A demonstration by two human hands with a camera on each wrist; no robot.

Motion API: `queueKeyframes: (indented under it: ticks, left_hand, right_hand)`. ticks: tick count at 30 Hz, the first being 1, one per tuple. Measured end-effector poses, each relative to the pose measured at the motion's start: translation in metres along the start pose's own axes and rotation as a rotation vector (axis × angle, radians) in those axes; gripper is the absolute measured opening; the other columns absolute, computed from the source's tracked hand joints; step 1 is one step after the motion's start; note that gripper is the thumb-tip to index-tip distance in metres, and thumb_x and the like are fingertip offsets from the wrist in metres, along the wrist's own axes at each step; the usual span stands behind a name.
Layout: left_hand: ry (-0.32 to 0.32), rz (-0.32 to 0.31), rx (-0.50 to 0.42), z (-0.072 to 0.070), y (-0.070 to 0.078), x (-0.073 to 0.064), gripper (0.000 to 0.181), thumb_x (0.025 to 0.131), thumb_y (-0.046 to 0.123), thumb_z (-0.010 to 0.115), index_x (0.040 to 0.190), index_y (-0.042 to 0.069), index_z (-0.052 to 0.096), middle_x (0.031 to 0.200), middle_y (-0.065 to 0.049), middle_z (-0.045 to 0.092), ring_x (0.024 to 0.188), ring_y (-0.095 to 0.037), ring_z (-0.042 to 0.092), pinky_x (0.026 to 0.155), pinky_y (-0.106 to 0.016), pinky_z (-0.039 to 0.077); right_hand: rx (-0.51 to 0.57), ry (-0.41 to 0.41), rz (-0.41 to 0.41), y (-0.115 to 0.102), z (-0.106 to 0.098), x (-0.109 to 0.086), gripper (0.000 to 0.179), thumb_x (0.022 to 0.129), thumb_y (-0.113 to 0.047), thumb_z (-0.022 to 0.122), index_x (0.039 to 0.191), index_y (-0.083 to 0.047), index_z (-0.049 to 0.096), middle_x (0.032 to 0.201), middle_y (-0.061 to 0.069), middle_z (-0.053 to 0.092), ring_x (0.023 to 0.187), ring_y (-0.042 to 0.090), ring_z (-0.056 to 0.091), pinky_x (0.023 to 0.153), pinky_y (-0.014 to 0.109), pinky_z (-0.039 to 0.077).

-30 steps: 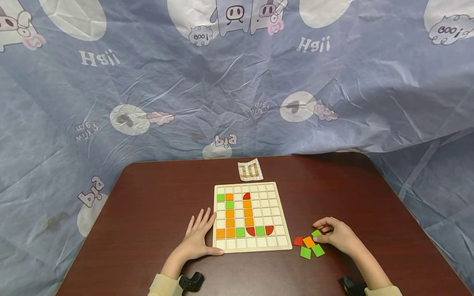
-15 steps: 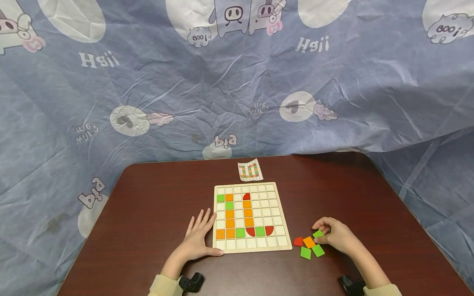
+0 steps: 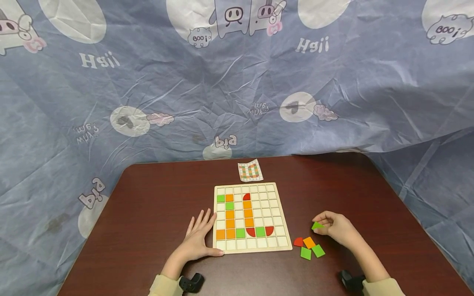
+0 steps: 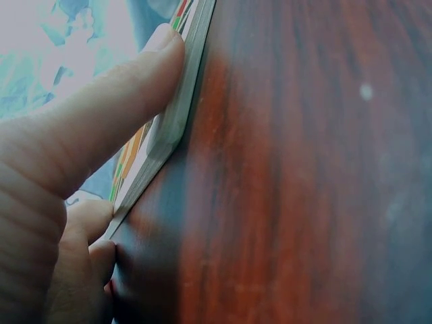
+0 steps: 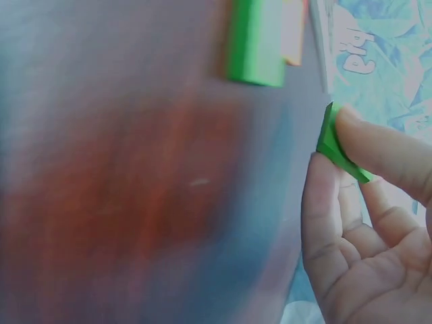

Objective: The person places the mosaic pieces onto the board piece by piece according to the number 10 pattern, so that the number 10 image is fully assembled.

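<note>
A wooden grid board lies on the table, with green, orange and red tiles set in some cells. My left hand rests at its lower left corner, fingers spread and straight. In the left wrist view the thumb lies on the board's edge. My right hand pinches a green tile between thumb and fingertips, above the table right of the board. The right wrist view shows this green tile tilted, its edge toward the camera.
Beside the board's lower right corner lie a red quarter-round tile, an orange tile and two green tiles, one nearer the board. A pattern card sits behind the board. A printed cloth hangs beyond the table.
The right hand has lifted the green tile up from the loose pile, moving slightly away from the other pieces. The left hand and board have stayed in place.
</note>
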State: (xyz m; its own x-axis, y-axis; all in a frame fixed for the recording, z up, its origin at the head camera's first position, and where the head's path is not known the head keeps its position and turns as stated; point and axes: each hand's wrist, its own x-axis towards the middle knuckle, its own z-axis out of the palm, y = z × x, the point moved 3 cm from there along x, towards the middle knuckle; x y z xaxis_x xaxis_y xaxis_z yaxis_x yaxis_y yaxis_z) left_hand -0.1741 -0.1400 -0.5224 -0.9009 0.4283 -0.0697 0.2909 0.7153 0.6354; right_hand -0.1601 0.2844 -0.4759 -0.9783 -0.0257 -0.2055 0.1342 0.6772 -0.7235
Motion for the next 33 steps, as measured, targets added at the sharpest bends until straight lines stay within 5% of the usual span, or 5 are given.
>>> queueKeyframes:
  ticks: [6,13,24,33]
  left_hand:
    - [0.0,0.004,0.005,-0.001,-0.002,0.0,0.119,0.066,0.052,0.086,0.158,0.011,0.023,0.165,-0.016,0.011,0.154,-0.037,0.001,0.12,-0.06,-0.003]
    - [0.005,0.007,0.008,0.0,-0.002,0.0,0.119,0.066,0.053,0.086,0.158,0.012,0.023,0.165,-0.016,0.011,0.154,-0.037,0.001,0.12,-0.06,-0.002]
    - [-0.001,0.004,-0.003,0.001,-0.002,0.0,0.119,0.066,0.052,0.087,0.158,0.011,0.023,0.165,-0.016,0.01,0.154,-0.036,0.001,0.12,-0.06,-0.003]
    - [0.0,-0.001,0.006,0.001,-0.002,0.001,0.119,0.066,0.053,0.087,0.158,0.011,0.023,0.166,-0.015,0.01,0.154,-0.036,0.001,0.12,-0.06,-0.003]
  right_hand:
    - [0.088,0.037,-0.038,-0.025,0.001,0.016,0.033,0.083,-0.018,0.078,0.108,0.0,0.068,0.098,0.008,0.071,0.086,0.015,0.063,0.071,0.027,0.053]
    - [0.136,-0.001,-0.097,-0.06,0.027,0.041,0.023,0.084,-0.01,0.076,0.105,-0.001,0.072,0.095,0.007,0.072,0.083,0.014,0.064,0.071,0.026,0.054]
    - [0.05,-0.088,-0.14,-0.092,0.073,0.054,0.011,0.079,-0.003,0.078,0.088,-0.008,0.073,0.08,0.001,0.069,0.073,0.012,0.06,0.066,0.026,0.05]
    - [-0.121,-0.03,-0.121,-0.098,0.082,0.055,0.012,0.075,-0.006,0.082,0.079,-0.011,0.073,0.071,-0.004,0.066,0.065,0.01,0.056,0.062,0.025,0.047]
